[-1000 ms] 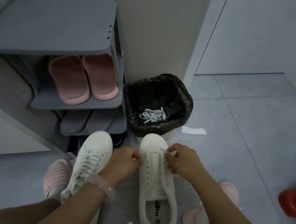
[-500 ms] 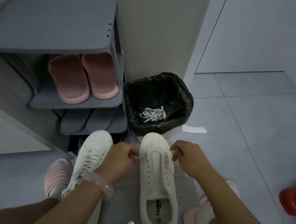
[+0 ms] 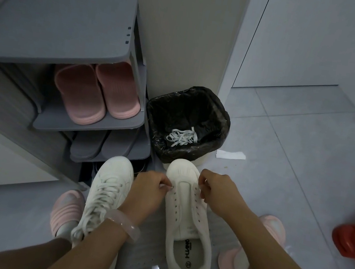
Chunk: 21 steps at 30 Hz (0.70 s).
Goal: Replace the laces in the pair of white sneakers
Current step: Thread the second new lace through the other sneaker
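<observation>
Unlaced sneaker (image 3: 185, 214) set on floor before bin (image 3: 221, 127); laced sneaker (image 3: 107, 190) beside. New lace ends pinched by left hand (image 3: 152, 190) and right hand (image 3: 218, 193) at front eyelets. Ends best drawn even before crossing.

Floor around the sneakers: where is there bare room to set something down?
Bare grey tile floor lies open right of the black-lined bin, between the white paper scrap and red plastic object. Near the grey shoe rack, both white sneakers crowd the floor.
</observation>
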Available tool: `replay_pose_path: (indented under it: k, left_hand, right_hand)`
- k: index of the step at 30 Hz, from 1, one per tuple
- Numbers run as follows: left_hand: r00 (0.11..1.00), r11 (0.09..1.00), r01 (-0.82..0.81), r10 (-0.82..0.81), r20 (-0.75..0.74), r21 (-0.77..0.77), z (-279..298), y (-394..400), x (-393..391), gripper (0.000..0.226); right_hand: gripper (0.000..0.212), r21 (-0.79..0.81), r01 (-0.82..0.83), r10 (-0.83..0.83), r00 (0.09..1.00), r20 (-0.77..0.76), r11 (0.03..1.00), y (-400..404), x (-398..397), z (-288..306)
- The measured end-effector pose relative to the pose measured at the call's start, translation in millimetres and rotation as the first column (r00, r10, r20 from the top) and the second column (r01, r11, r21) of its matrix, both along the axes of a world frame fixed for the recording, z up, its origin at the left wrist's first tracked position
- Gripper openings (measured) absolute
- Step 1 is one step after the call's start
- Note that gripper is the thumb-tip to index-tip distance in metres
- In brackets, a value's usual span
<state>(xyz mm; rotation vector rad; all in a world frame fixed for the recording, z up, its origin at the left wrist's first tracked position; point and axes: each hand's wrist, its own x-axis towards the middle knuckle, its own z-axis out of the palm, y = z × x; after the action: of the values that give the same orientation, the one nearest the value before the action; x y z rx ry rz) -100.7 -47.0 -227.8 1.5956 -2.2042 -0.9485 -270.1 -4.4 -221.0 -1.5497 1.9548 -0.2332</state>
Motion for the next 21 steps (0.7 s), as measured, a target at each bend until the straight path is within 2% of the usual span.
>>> replay_pose_path:
  k: [6,8,11,13,16,21]
  left_hand:
    - [0.957,0.974,0.193,-0.16,0.24,-0.121,-2,7,-7,0.019]
    - [0.978,0.987,0.122,-0.102,0.182,-0.105,-4,8,-8,0.015]
    - [0.996,0.996,-0.087,0.087,0.015,-0.003,-4,7,-8,0.007]
    - [0.989,0.988,-0.147,0.149,-0.024,0.053,-5,7,-9,0.01]
    - [0.992,0.991,-0.125,0.126,-0.029,0.047,-3,8,-10,0.008]
    - [0.991,0.997,0.071,-0.068,0.111,-0.015,-5,7,-8,0.015]
  right_hand:
    - [0.016,-0.019,-0.011,0.01,1.0,-0.018,1.0,2,4,-3]
    - [0.015,-0.012,0.0,0.0,1.0,0.021,1.0,3,4,-3]
    - [0.01,-0.01,0.044,-0.044,0.998,0.039,0.999,3,5,-5]
    - [0.004,-0.021,0.122,-0.121,0.992,0.039,0.992,4,7,-6]
    - [0.012,-0.029,0.227,-0.224,0.972,0.067,0.974,4,10,-9]
    - [0.011,-0.014,0.133,-0.133,0.991,0.034,0.991,3,8,-6]
